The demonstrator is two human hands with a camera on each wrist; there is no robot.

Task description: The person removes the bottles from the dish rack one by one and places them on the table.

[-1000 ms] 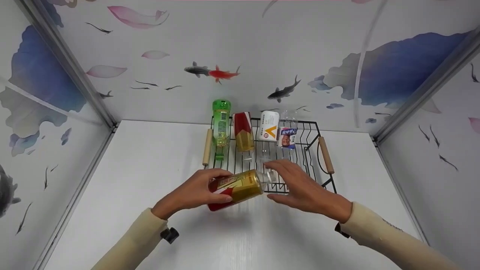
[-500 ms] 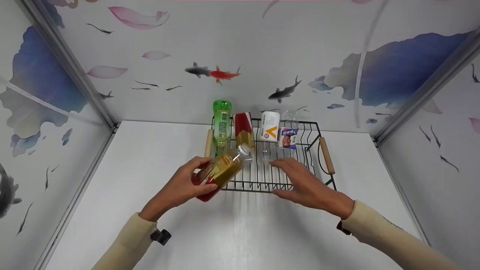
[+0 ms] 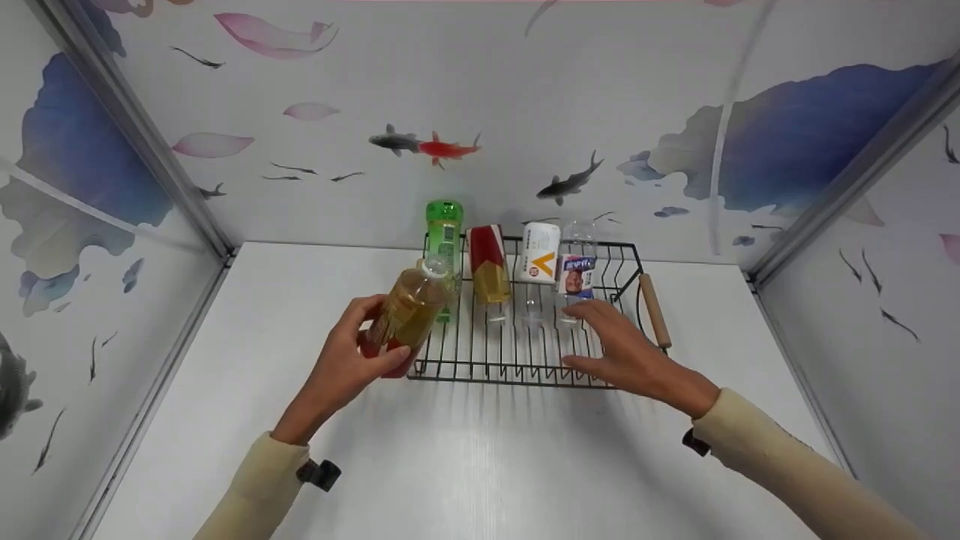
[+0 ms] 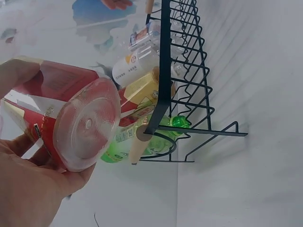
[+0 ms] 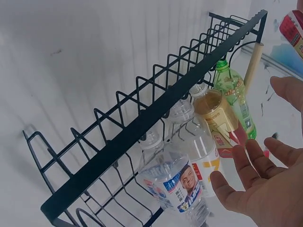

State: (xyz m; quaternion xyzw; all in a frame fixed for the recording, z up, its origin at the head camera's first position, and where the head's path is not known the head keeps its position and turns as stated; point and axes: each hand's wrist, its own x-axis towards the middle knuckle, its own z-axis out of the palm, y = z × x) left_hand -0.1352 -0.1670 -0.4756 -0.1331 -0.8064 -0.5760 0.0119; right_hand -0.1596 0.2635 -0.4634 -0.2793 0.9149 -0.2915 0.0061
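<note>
My left hand (image 3: 337, 375) grips a red-and-gold labelled plastic bottle (image 3: 405, 319) round its lower body. The bottle leans to the right with its white cap up, above the left front of a black wire rack (image 3: 517, 373). In the left wrist view its clear round base (image 4: 89, 124) faces the camera. My right hand (image 3: 637, 360) hovers over the rack's right front, thumb and fingers spread, holding nothing. Lying in the rack, caps toward me, are a green bottle (image 3: 444, 232), another red-and-gold bottle (image 3: 489, 262), a white-labelled bottle (image 3: 540, 253) and a clear bottle with a blue picture label (image 3: 576, 274).
Wooden handles are fixed at the rack's ends, the right one (image 3: 654, 311) near my right hand. The rack stands on a white table (image 3: 480, 465) against a wall (image 3: 495, 90) printed with fish and petals. Side walls enclose both sides.
My left hand has moved left and up, turning the bottle from nearly lying to more upright, cap away from my right hand. The right hand has shifted slightly right and up.
</note>
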